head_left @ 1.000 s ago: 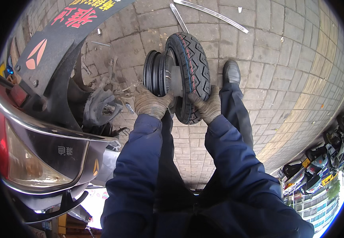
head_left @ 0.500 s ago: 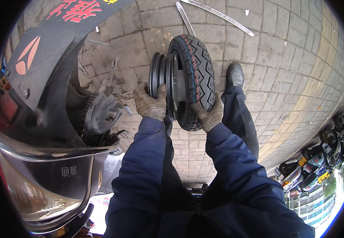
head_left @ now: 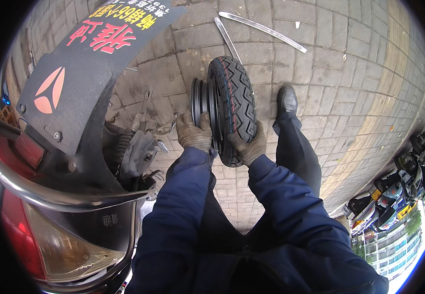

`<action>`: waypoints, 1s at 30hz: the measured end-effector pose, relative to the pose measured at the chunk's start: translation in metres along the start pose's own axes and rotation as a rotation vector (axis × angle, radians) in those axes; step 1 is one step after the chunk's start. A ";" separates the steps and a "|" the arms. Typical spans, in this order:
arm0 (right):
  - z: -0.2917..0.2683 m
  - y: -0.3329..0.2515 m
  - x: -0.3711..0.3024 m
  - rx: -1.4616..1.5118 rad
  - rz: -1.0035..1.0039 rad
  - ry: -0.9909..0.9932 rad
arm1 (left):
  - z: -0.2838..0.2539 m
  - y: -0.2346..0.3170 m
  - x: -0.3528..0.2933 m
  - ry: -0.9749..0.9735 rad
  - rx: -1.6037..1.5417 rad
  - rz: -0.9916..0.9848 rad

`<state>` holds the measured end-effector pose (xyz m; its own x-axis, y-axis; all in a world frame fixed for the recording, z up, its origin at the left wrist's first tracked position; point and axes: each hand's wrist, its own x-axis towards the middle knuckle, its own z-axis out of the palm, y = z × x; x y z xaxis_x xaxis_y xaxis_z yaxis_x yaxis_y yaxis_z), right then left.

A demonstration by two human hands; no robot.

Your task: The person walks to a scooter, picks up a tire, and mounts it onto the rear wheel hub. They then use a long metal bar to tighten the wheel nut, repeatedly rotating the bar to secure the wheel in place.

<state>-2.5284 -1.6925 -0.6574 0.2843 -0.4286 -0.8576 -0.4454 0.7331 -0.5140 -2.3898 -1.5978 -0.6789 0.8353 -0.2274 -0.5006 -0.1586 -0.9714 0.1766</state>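
Observation:
Between my legs a black tyre (head_left: 240,100) with zigzag tread stands on edge, thin red and blue lines running along it. Pressed against its left side is a black wheel rim (head_left: 200,98), which appears partly inside the tyre opening. My left hand (head_left: 193,133), in a grey-brown knit glove, is closed on the near edge of the rim, thumb toward the tyre. My right hand (head_left: 251,146), gloved alike, grips the near right part of the tyre, thumb across the tread. The fingertips on the far sides are hidden.
At left stands a scooter's rear end with a black mudguard (head_left: 82,83), chrome bar (head_left: 65,198) and tail light (head_left: 70,240). Two metal strips, one curved (head_left: 264,31) and one shorter (head_left: 227,39), lie on the paving ahead. Parked scooters (head_left: 389,191) line the far right.
The tyre has come closer against the rim, narrowing the gap between them. Both hands keep their hold. The view has shifted, showing more of the scooter.

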 end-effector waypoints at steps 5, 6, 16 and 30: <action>-0.003 -0.006 0.003 -0.030 0.004 0.024 | 0.013 -0.001 -0.002 0.024 -0.023 0.077; -0.003 -0.008 0.004 0.024 -0.016 0.017 | 0.014 -0.002 0.001 -0.029 -0.087 0.090; 0.000 -0.012 0.003 -0.068 0.052 0.034 | 0.019 -0.010 0.003 0.029 -0.055 0.038; 0.042 -0.008 -0.008 0.118 0.042 -0.044 | 0.014 -0.043 0.019 -0.004 -0.100 0.022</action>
<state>-2.4919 -1.6728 -0.6461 0.3059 -0.3745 -0.8753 -0.3558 0.8078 -0.4699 -2.3746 -1.5617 -0.7078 0.8301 -0.2490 -0.4989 -0.1233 -0.9546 0.2713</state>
